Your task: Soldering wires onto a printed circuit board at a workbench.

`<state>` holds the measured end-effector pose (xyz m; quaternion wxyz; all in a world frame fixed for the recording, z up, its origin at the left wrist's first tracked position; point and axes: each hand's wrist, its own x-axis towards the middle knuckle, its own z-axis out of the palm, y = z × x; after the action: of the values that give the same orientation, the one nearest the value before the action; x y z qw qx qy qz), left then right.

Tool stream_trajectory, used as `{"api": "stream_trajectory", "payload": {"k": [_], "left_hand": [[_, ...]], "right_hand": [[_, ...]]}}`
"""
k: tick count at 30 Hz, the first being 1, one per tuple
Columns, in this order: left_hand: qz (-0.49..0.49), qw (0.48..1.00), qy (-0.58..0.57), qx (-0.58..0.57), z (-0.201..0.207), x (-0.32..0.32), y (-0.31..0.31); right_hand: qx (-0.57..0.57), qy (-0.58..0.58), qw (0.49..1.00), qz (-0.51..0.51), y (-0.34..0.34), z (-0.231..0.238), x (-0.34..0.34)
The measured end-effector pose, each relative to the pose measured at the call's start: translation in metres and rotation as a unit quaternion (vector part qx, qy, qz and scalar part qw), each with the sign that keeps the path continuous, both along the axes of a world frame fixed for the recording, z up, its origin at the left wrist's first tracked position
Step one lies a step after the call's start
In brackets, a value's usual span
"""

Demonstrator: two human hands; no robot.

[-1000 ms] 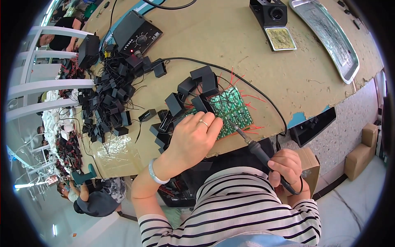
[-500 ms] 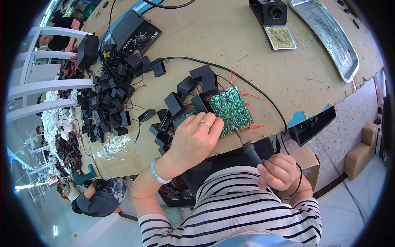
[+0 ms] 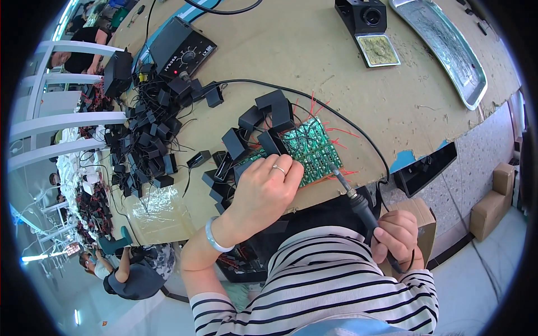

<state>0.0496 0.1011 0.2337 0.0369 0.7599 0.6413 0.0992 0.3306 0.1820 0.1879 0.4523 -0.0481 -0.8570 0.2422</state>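
My right hand (image 3: 395, 238) is closed round the dark handle of a soldering iron (image 3: 364, 210). The iron's metal tip points up and left, at the right edge of a green circuit board panel (image 3: 316, 147); whether it touches cannot be told. Red wires stick out along the panel's edges. Over the panel's near left part, my left hand (image 3: 266, 187) has its fingers bent and pressed together. Its fingertips, and whatever they pinch, are hidden. Black plastic boxes (image 3: 273, 143) with thin black leads crowd beside and above this hand, some overlapping the panel.
At the left lies a heap of black boxes with leads (image 3: 148, 129), by a black soldering station (image 3: 182, 47). Its cable (image 3: 336, 111) arcs round the panel. Far right are an iron stand with yellow sponge (image 3: 378, 50) and a metal tray (image 3: 448, 53). Co-workers sit to the left.
My right hand has moved right and slightly down, drawing the iron's tip from beside my left fingers to the panel's right edge. My left hand has stayed nearly still.
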Motion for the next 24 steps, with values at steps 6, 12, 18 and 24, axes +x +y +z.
{"api": "stream_trajectory", "payload": {"k": [6,12,18,24], "left_hand": [[0.000,1.000,0.019,0.024,0.000,0.002,-0.002],[0.041,0.999,0.014,0.010,0.001,0.005,-0.006],[0.083,0.996,0.002,0.037,0.008,0.004,-0.013],[0.129,0.991,-0.018,0.038,0.010,0.008,-0.017]], "right_hand": [[-0.020,-0.013,1.000,0.005,0.001,0.001,-0.001],[-0.026,-0.012,1.000,0.005,0.001,0.002,-0.001],[-0.043,0.006,0.999,-0.005,-0.002,-0.002,0.001],[-0.037,0.007,0.999,0.008,0.000,0.002,-0.001]]}}
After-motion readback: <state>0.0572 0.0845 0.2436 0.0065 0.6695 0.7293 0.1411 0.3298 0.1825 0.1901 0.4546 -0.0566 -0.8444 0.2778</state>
